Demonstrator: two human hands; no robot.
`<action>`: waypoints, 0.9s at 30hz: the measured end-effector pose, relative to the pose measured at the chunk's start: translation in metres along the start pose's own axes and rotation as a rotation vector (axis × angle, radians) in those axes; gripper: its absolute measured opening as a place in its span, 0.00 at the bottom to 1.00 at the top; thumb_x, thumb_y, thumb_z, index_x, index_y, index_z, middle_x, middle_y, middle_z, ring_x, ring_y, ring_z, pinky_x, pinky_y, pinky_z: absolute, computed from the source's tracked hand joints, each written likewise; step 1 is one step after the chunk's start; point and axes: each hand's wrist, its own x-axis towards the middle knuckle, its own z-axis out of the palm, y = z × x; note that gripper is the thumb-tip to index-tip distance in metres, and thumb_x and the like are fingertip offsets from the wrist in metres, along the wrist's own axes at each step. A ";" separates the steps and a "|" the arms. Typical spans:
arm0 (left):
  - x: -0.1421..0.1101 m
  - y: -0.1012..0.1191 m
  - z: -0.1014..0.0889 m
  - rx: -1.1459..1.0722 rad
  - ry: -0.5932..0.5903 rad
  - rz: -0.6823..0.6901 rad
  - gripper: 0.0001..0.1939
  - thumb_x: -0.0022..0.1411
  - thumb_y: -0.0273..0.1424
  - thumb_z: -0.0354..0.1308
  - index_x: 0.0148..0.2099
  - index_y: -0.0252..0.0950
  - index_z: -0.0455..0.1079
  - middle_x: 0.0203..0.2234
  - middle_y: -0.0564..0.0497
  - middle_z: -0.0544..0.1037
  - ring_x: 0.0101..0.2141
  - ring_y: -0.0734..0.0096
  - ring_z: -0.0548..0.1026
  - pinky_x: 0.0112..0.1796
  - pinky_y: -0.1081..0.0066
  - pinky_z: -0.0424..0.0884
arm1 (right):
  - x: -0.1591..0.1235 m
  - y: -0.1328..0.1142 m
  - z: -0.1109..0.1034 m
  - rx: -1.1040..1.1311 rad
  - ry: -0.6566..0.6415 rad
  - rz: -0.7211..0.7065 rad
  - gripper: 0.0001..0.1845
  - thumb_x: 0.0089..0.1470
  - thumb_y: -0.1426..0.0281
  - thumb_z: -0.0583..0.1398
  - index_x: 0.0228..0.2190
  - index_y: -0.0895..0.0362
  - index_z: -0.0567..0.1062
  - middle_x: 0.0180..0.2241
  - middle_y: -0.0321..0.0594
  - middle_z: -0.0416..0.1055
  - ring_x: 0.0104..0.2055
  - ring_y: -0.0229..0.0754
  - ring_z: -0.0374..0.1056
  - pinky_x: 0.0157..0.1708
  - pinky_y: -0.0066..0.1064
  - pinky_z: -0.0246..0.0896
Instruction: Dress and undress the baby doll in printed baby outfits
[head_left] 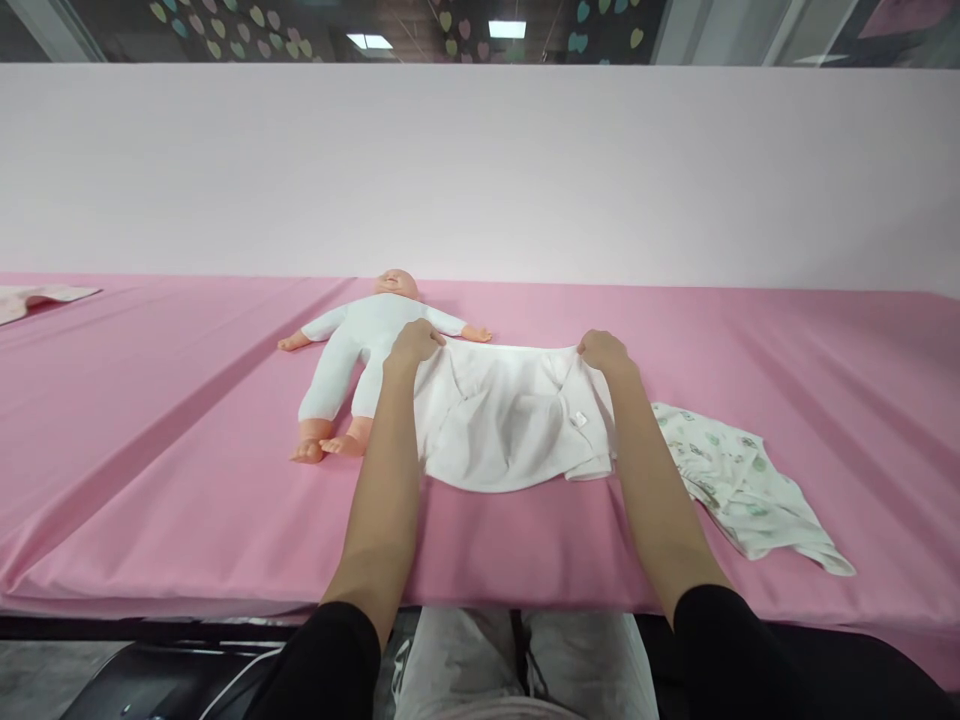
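From my remote post I log the white garment stretched between left hand and right hand, each pinching its upper edge, cloth draping nearward over the pink-covered desk.

I monitor one head-worn camera. It looks from above the trousers, facing forward and down across the pink table to the white wall. The left hand and right hand fall mid-frame at near range; the glass above the wall is farthest.
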 end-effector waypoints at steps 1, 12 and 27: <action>0.001 0.001 0.004 0.015 0.015 -0.003 0.22 0.51 0.17 0.49 0.44 0.34 0.77 0.46 0.47 0.77 0.47 0.63 0.73 0.49 0.72 0.67 | 0.002 0.001 0.002 -0.007 0.006 -0.017 0.19 0.55 0.81 0.50 0.46 0.61 0.72 0.49 0.50 0.69 0.52 0.49 0.64 0.48 0.38 0.60; 0.004 0.003 0.030 0.212 0.085 -0.030 0.24 0.64 0.24 0.41 0.57 0.41 0.67 0.50 0.37 0.67 0.50 0.51 0.68 0.49 0.57 0.65 | 0.009 0.005 0.023 0.001 0.098 -0.092 0.26 0.57 0.81 0.44 0.56 0.60 0.64 0.54 0.54 0.59 0.54 0.54 0.57 0.48 0.39 0.55; 0.014 -0.003 0.044 -0.011 -0.019 0.098 0.24 0.60 0.24 0.44 0.57 0.36 0.67 0.54 0.46 0.71 0.54 0.65 0.68 0.54 0.71 0.62 | 0.021 0.014 0.048 0.014 0.096 0.011 0.22 0.56 0.79 0.46 0.50 0.63 0.68 0.52 0.57 0.61 0.54 0.53 0.59 0.49 0.39 0.57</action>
